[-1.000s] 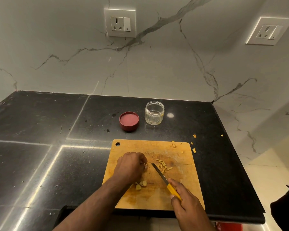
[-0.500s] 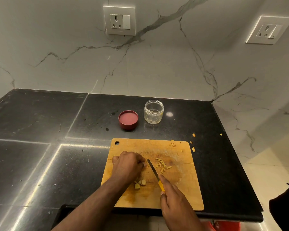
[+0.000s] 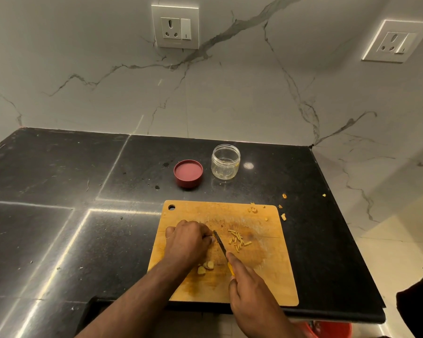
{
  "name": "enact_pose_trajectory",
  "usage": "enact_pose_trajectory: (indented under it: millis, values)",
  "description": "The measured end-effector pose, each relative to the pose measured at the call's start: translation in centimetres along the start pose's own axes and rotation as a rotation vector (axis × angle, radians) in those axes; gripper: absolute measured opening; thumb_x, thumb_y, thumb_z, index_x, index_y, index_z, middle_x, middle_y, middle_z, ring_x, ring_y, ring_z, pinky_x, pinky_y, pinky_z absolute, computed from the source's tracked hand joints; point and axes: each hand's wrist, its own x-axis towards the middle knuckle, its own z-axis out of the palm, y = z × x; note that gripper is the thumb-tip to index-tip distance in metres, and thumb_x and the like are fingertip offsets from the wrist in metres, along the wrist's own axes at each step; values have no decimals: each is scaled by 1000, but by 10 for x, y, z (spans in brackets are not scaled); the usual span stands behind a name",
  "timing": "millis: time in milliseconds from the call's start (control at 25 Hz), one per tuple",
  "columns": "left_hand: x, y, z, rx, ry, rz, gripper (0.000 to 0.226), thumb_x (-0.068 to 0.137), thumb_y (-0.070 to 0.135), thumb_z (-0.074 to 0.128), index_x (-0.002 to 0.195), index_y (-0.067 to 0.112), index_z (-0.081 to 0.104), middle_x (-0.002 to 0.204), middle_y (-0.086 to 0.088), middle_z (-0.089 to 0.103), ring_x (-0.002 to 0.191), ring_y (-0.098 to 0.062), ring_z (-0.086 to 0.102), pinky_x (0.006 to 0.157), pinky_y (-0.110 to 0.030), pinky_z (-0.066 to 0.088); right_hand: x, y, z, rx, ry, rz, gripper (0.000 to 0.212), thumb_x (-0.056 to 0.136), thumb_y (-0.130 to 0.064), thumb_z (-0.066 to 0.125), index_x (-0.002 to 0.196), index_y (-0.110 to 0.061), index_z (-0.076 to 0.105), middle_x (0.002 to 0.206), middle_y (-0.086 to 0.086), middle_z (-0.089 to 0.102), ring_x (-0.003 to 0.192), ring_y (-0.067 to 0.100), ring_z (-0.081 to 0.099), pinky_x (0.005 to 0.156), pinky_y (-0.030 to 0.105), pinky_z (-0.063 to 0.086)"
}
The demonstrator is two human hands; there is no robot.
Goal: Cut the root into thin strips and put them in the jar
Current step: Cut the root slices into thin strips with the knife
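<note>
A black stone table (image 3: 59,181) meets a white marble-veined wall (image 3: 230,98). Two white socket plates are set in the wall, one (image 3: 175,26) above the table's middle, another (image 3: 396,41) far right. An orange-red bucket (image 3: 332,329) shows below the table's front edge.

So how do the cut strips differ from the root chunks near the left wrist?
The cut strips are thin slivers scattered right of the knife; the root chunks are thick, rounded lumps left of it. The strips lie loose and spread out, while the chunks sit bunched together beside the left hand. Both are pale yellow and rest on the cutting board, neither yet in the jar.
</note>
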Motion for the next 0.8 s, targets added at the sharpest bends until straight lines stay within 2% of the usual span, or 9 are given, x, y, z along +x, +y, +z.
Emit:
enact_pose_trajectory:
  millis: [240, 440, 640, 800]
  values:
    - [1, 1, -2, 15, 1, 10, 23, 98, 40, 58, 115, 34, 72, 113, 17, 70, 113, -12, 51, 92, -41, 34, 7, 0, -1, -31, -6, -17, 54, 104, -26, 34, 155, -33, 17, 149, -9, 38, 129, 5, 40, 106, 20, 34]
    - [1, 0, -3, 9, -12, 6, 23, 97, 42, 59, 115, 35, 72, 111, 18, 70, 112, -11, 51, 92, -41, 33, 12, -2, 0, -25, -9, -12, 54, 104, -24, 34, 155, -32, 18, 144, -7, 43, 120, 4, 42, 102, 19, 36]
    - [1, -1, -2, -26, -4, -13, 24, 97, 46, 59, 115, 36, 71, 111, 19, 70, 112, -9, 52, 89, -38, 31, -3, 4, 7, -6, -1, 18, 56, 104, -24, 36, 156, -34, 17, 152, -10, 36, 132, 4, 39, 103, 11, 29]
    - [2, -2, -4, -25, -26, -9, 23, 95, 47, 59, 114, 38, 70, 106, 20, 69, 110, -8, 53, 87, -38, 29, -5, 8, 5, -28, 11, 32, 57, 103, -26, 36, 155, -36, 16, 152, -10, 36, 130, 4, 41, 104, 15, 33]
